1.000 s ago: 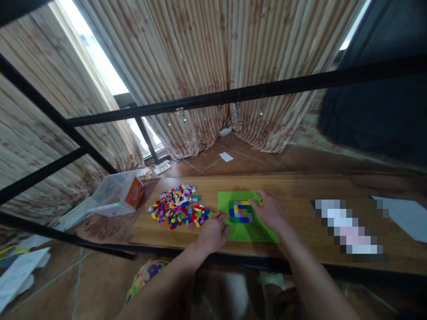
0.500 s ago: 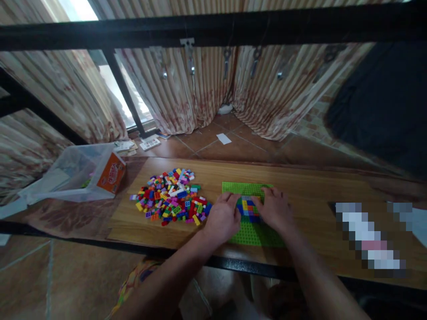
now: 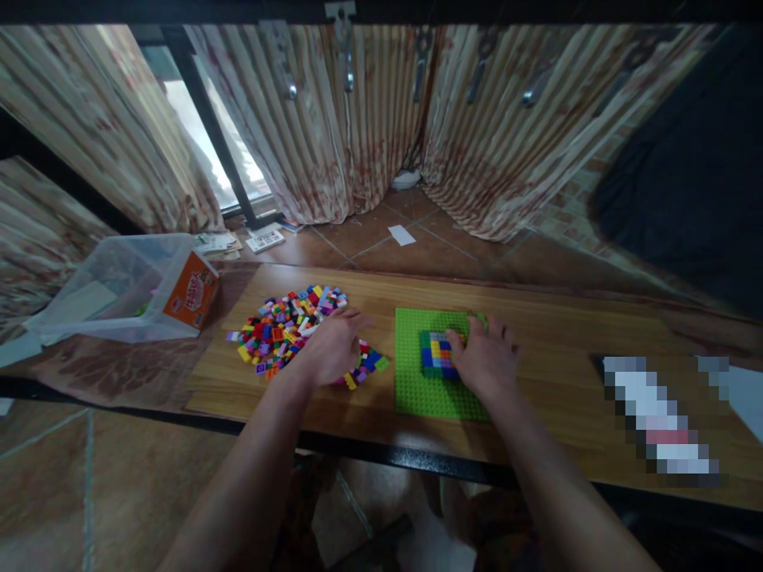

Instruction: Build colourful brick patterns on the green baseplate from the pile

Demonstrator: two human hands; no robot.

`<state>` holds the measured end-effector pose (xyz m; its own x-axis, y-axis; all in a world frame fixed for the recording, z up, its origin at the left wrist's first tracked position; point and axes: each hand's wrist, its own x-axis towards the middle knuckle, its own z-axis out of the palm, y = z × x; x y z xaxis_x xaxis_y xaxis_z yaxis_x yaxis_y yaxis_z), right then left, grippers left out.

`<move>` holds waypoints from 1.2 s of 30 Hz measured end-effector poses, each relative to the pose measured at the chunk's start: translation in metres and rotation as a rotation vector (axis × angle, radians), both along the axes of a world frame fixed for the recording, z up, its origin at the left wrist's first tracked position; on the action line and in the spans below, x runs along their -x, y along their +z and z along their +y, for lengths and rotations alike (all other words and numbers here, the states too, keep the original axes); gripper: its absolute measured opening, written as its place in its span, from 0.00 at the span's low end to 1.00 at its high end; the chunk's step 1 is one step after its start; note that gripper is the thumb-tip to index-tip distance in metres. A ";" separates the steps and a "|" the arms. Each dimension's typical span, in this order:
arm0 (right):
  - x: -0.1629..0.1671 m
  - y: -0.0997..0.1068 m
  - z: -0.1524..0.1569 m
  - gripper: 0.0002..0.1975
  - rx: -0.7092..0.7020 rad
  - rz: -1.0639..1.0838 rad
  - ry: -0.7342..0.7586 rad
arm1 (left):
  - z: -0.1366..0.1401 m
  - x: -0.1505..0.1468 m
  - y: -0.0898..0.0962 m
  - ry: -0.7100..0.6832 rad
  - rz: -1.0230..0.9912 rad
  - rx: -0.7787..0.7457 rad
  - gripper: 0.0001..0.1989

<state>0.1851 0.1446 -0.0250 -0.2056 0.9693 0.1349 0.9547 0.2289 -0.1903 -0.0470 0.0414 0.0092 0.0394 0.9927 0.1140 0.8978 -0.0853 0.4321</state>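
Observation:
My left hand (image 3: pixel 335 349) hovers over the right part of a heap of mixed plastic building bricks (image 3: pixel 284 318), its fingers stretched to the right and slightly blurred; I see nothing held in it. A green studded baseplate (image 3: pixel 411 397) lies to the right of the heap. On it stands a low block of bricks (image 3: pixel 434 349), blue and green around the outside with yellow, orange, white and grey inside. My right hand (image 3: pixel 489 356) rests over the plate's right side with fingers spread, its thumb at the block's right edge. That hand hides the block's right part.
A clear plastic bin (image 3: pixel 125 322) with an orange label stands at the left end of the wooden board (image 3: pixel 334 413). At the right lie a blurred-out item (image 3: pixel 659 421) and a white sheet (image 3: pixel 745 405). A dark table edge (image 3: pixel 411 454) runs along the front.
My left hand has left the brick block and moved left over the heap. My right hand stays by the block, fingers spread wider. The view has tilted down a little.

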 end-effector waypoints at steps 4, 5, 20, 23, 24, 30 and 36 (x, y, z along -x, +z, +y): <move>0.010 0.005 -0.015 0.18 -0.150 0.271 0.298 | -0.001 0.000 -0.003 0.004 0.014 0.017 0.25; 0.015 0.004 -0.022 0.17 -0.140 0.334 0.391 | -0.002 -0.001 -0.003 0.003 0.015 0.023 0.25; 0.059 -0.018 -0.066 0.15 0.084 0.349 0.737 | -0.008 0.009 0.004 0.242 0.044 -0.036 0.22; 0.064 -0.022 -0.068 0.13 0.092 0.395 0.756 | -0.011 0.020 0.011 0.437 0.002 -0.089 0.20; 0.065 -0.023 -0.068 0.13 0.094 0.408 0.763 | -0.012 0.024 0.013 0.508 -0.017 -0.099 0.19; 0.071 -0.032 -0.069 0.13 0.098 0.503 0.783 | -0.027 0.052 0.015 0.811 -0.136 -0.113 0.16; 0.077 -0.033 -0.070 0.15 0.126 0.635 0.785 | -0.042 0.074 0.010 0.816 -0.101 0.025 0.16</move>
<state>0.1076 0.0747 -0.0575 -0.7161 0.6059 0.3466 0.2573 0.6907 -0.6758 -0.1209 -0.0008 0.0196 -0.7052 0.7068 0.0560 0.6299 0.5884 0.5070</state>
